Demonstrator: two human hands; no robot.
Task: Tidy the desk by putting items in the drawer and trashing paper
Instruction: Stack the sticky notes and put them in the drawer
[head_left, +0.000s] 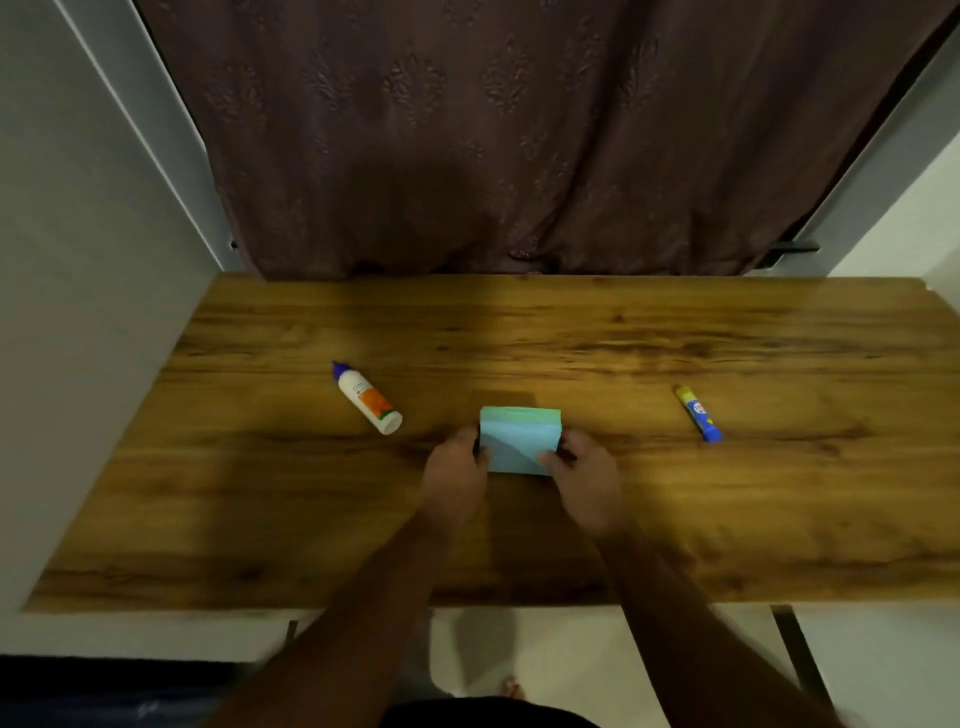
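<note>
Both forearms cut off by the bottom edge; a dark garment and part of a bare foot barely made out at 6 o'clock, below the desk. Fingertips of both hands partly hidden behind the pad, blurred. Label print on both glue items too small to read. No drawer or bin in view; no container to report.

At centre, a block of sticky notes (519, 439): pale blue top sheet, a green band along the far edge, thick and squarish, near corner of the top sheet apparently lifted or shadowed, hard to tell which. Left hand (453, 475) at the pad's 9 o'clock side, fingers curled against its edge, thumb on top. Right hand (584, 475) at its 3 o'clock side, likewise curled round the edge, thumb on the near corner. Pad gripped between the two, whether lifted or resting on the desk cannot be told.

At 10 o'clock from the pad, well apart: a glue bottle (368, 398), lying on its side, white plastic cylinder, orange label, blue pointed cap toward 11 o'clock. At 3 o'clock, well apart: a glue stick (698, 413), lying flat, slim tube, blue and yellow.

Desk (519, 322): wood-grain top, glossy, rectangular, thin dark metal leg at 5 o'clock. Behind, at 12 o'clock: a brownish-purple curtain (493, 130), embossed leaf motifs, hanging in folds. Pale walls either side.
</note>
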